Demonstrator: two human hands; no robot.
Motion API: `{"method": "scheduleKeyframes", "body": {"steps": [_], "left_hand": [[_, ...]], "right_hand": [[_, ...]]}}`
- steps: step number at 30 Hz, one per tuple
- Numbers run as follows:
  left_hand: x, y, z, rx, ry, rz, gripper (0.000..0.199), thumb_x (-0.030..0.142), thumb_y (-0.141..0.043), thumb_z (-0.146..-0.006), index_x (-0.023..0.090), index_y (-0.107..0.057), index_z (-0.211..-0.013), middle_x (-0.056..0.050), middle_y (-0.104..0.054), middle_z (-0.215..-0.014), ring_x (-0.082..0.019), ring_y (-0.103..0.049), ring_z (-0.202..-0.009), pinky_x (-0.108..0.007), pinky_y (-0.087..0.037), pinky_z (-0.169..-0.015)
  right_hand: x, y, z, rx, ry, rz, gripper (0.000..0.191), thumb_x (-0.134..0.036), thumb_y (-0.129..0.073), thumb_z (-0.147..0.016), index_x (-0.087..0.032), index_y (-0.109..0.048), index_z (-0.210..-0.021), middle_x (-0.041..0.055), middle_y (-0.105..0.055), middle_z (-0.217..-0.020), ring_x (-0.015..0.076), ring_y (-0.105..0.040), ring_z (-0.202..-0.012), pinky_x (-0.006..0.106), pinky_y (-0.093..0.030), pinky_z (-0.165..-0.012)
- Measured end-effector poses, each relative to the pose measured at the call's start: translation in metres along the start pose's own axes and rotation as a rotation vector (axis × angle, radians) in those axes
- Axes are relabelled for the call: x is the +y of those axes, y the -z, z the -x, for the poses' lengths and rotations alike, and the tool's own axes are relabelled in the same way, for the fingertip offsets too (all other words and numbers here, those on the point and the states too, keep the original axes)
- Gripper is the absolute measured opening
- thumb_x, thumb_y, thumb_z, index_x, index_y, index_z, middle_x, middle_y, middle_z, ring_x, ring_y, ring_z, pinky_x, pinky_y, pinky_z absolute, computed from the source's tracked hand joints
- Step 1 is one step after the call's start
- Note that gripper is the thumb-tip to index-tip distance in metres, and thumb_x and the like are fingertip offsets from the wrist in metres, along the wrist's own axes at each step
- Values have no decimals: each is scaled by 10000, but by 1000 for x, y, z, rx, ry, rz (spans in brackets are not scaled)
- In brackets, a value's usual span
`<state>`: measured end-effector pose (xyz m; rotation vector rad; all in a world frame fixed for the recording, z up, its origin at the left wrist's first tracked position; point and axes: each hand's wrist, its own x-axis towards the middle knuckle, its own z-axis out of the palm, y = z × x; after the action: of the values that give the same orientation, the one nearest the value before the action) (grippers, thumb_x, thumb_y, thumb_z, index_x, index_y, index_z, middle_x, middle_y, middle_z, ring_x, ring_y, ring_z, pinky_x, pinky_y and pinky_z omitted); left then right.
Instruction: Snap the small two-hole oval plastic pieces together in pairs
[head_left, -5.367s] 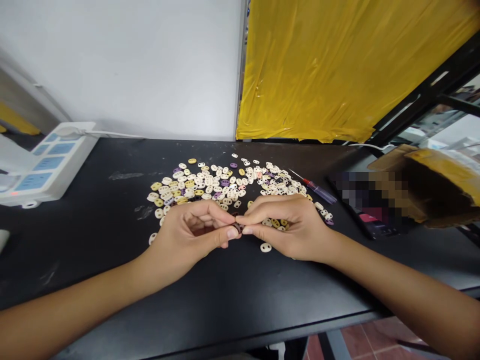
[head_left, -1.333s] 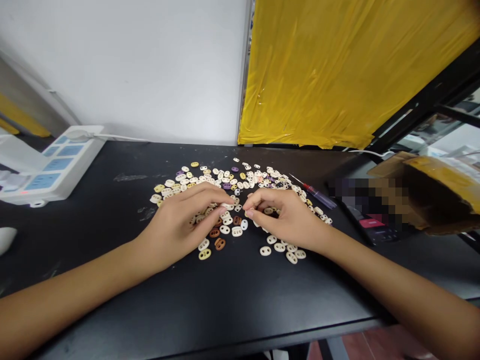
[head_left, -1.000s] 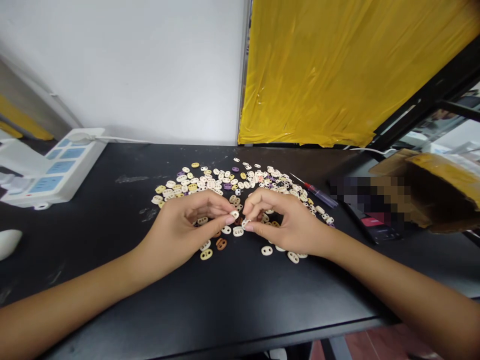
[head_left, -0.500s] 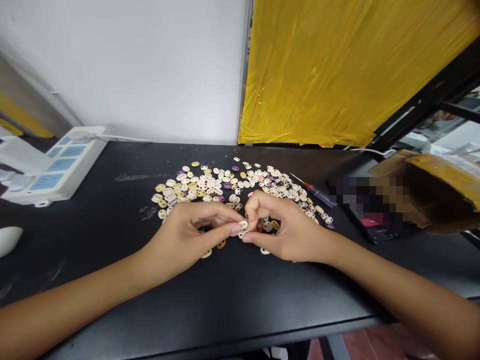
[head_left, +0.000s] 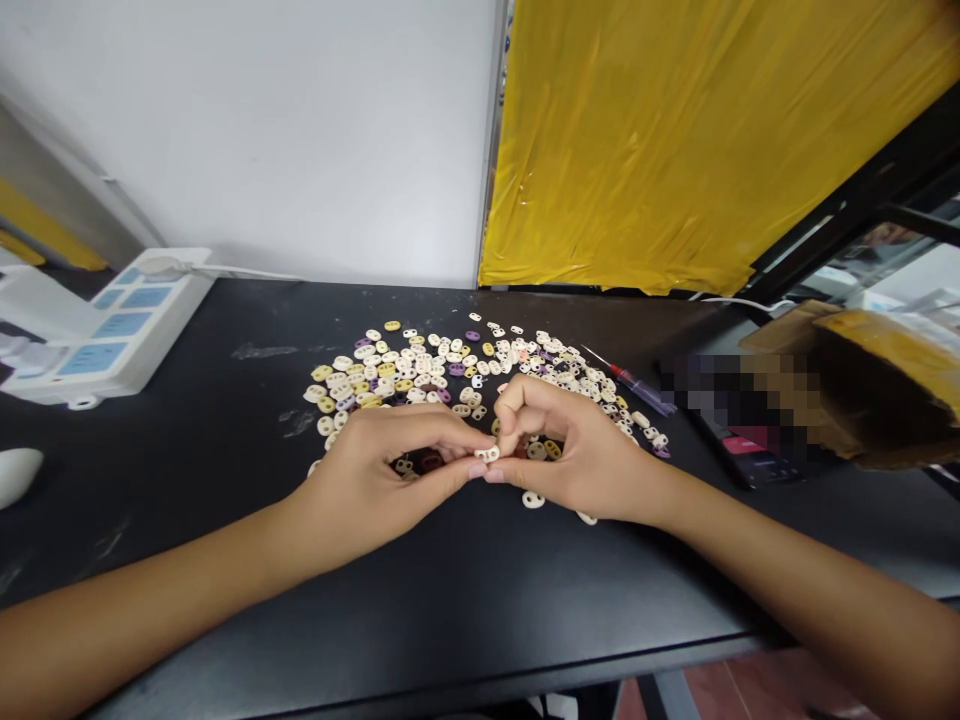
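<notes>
Between my fingertips is a small cream piece with two holes (head_left: 487, 454). My left hand (head_left: 405, 455) pinches it from the left with thumb and forefinger. From the right, the thumb and curled forefinger of my right hand (head_left: 562, 445) close on the same piece. Behind and beneath both hands, many similar oval pieces (head_left: 405, 368) in cream, yellow, purple and brown lie scattered on the black table (head_left: 420, 620). One loose cream piece (head_left: 533, 499) lies just below my right hand.
A screwdriver (head_left: 641, 390) lies right of the pieces, near a phone (head_left: 757, 460) and an open cardboard box (head_left: 885, 390). At the left are a white power strip (head_left: 135, 325) and a white rounded object (head_left: 19, 475). A white panel and yellow sheeting stand behind.
The cream piece has turned level between my fingertips, and my thumbs have come closer together. My left hand has shifted slightly, covering the loose pieces that showed below it.
</notes>
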<state>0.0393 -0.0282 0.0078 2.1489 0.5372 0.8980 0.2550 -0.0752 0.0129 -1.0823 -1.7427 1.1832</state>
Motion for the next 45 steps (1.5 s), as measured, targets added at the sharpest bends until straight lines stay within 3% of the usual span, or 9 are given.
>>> {"method": "scheduleKeyframes", "body": {"steps": [9,18,26,31,38,45], "left_hand": [[-5,-2,6,17,-154,-163,165,145,-753,-885,206,-704,-1031,-5,-740,-895,-125,-701,-783,-232,-560,-727],[-6,-2,8,10,-141,-200,147,124,-702,-896,209,-675,-1013,11,-722,-887,-115,-682,-754,-229,-539,-702],[-8,-4,8,5,-222,-193,139,75,-666,-886,191,-622,-949,12,-675,-855,-115,-664,-758,-222,-515,-672],[-10,-4,8,10,-231,-182,131,78,-679,-873,187,-621,-917,24,-647,-801,-114,-656,-720,-222,-515,-648],[-7,-2,9,23,-203,-159,144,77,-688,-868,194,-629,-929,13,-679,-835,-112,-665,-741,-224,-529,-668],[-5,-3,8,21,-211,-147,145,63,-694,-861,181,-653,-934,38,-655,-765,-71,-625,-658,-176,-504,-629]], "right_hand": [[1,0,-4,6,-118,-213,374,-252,-887,-714,-200,-546,-860,-42,-714,-648,105,-581,-580,236,-415,-590],[-5,1,-2,3,-105,-160,238,-165,-804,-774,-194,-610,-908,-7,-787,-769,137,-705,-710,264,-516,-686],[-8,-2,0,5,-150,-146,233,-216,-795,-780,-187,-605,-912,-2,-764,-707,100,-534,-572,234,-417,-565],[-10,-5,0,10,-196,-166,229,-225,-826,-764,-162,-647,-894,32,-794,-761,85,-533,-560,214,-403,-541],[-7,-6,0,32,-112,-151,123,-187,-819,-788,-141,-730,-860,43,-805,-805,91,-671,-647,184,-478,-582],[-5,-7,1,50,-56,-184,82,-144,-811,-787,-140,-730,-800,5,-760,-750,68,-676,-656,157,-524,-618]]}}
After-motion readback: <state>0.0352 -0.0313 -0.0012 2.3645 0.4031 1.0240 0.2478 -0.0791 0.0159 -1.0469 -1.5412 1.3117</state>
